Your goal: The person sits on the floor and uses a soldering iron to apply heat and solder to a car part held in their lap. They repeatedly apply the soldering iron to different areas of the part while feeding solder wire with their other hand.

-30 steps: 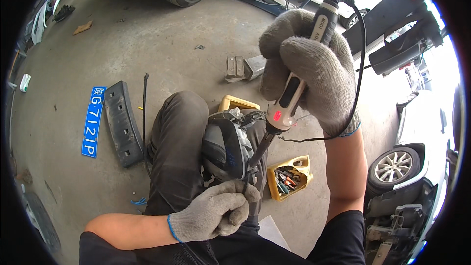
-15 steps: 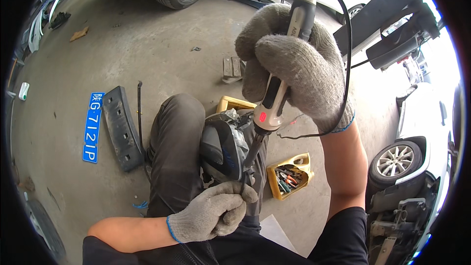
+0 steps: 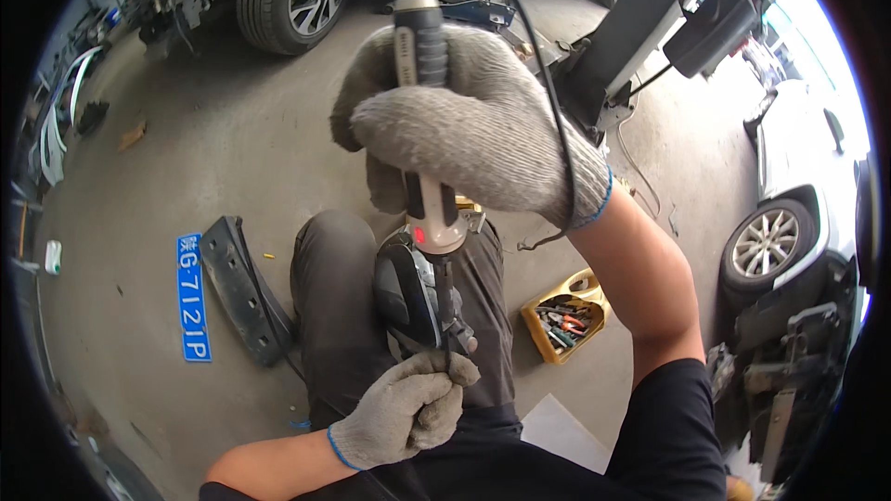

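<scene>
Gripping smooth, pale-and-black corded tool [image 3: 440, 235] in tightly curled fingers of raised right hand [image 3: 464, 125], shaft-down at right edge of rounded dark housing [image 3: 399, 295] between thighs [image 3: 332, 306]. Pinching thin dark strip [image 3: 450, 364] in low left hand [image 3: 401, 413]. Wearing coarse grey knit gloves [image 3: 371, 431], blue-cuffed.

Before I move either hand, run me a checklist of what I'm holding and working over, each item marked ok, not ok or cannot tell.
1. Right hand wrapped around the white-and-black, stick-shaped corded tool: ok.
2. Small red light glowing on the tool: ok.
3. Flexible black rubbery cord clear of the tool's dark, narrow shaft: ok, it loops past the right wrist.
4. Left hand pinching the thin dark strip: ok.
5. Left fingertips well away from the shaft's lower end: not ok, they look close.
6. Shaft touching the grey-and-black rounded housing: cannot tell, the two overlap in view.
</scene>
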A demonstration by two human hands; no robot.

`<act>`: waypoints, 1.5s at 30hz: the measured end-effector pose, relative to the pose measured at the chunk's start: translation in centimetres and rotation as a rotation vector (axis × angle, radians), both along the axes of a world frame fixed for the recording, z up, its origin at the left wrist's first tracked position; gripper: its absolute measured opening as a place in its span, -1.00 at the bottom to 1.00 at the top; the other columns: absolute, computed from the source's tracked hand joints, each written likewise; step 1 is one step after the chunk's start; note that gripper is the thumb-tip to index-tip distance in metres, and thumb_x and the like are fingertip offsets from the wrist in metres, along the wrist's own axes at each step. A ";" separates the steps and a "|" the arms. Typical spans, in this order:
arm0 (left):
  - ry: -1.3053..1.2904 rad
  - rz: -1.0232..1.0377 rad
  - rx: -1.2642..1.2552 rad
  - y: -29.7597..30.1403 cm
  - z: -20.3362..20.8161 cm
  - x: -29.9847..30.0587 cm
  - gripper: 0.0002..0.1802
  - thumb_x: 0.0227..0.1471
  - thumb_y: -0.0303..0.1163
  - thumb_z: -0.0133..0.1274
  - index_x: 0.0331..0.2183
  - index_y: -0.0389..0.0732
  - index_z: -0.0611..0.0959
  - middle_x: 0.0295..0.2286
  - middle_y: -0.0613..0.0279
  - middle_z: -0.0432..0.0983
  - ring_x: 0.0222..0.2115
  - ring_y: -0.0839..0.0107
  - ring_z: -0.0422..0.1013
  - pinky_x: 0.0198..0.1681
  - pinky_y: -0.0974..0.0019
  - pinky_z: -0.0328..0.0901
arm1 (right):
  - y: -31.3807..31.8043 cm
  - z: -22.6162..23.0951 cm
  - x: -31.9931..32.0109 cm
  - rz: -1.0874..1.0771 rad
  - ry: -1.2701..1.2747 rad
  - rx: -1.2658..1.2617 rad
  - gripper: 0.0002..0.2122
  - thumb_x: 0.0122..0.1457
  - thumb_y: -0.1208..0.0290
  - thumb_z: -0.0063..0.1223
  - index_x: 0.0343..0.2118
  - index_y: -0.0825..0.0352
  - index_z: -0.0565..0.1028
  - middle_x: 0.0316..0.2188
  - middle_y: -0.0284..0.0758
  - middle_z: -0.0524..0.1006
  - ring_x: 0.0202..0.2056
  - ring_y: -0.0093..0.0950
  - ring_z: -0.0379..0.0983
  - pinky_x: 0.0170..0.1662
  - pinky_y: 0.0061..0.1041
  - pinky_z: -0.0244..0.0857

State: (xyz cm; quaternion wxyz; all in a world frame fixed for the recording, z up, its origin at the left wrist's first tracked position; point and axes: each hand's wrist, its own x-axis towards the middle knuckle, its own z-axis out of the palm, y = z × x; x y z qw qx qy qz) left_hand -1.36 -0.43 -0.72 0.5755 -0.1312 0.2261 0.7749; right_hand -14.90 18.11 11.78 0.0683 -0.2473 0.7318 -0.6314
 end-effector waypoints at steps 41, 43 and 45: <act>0.076 0.025 0.019 -0.1 -0.6 0.2 -0.72 0.14 -0.51 -0.24 -0.17 -0.28 0.54 -0.76 0.37 0.12 -0.80 0.54 0.02 -0.70 0.43 0.04 | -0.4 0.6 0.5 -0.028 -0.056 0.003 -0.76 0.06 0.38 0.18 -0.32 0.48 0.52 -0.56 -0.27 0.54 -0.56 -0.52 0.52 -0.49 -0.52 0.45; 0.082 0.021 0.001 -0.1 -0.4 0.2 -0.72 0.14 -0.51 -0.24 -0.17 -0.28 0.54 -0.76 0.37 0.12 -0.80 0.54 0.03 -0.70 0.43 0.04 | -0.5 0.6 0.6 -0.033 -0.076 -0.008 -0.76 0.06 0.38 0.19 -0.32 0.48 0.52 -0.56 -0.27 0.54 -0.57 -0.52 0.52 -0.50 -0.52 0.44; 0.082 0.017 -0.008 0.0 -0.4 0.2 -0.72 0.14 -0.51 -0.24 -0.17 -0.28 0.54 -0.76 0.37 0.12 -0.80 0.54 0.03 -0.70 0.42 0.04 | -0.4 0.5 0.5 -0.011 -0.054 -0.012 -0.76 0.06 0.38 0.19 -0.32 0.48 0.52 -0.56 -0.28 0.54 -0.57 -0.52 0.52 -0.51 -0.53 0.43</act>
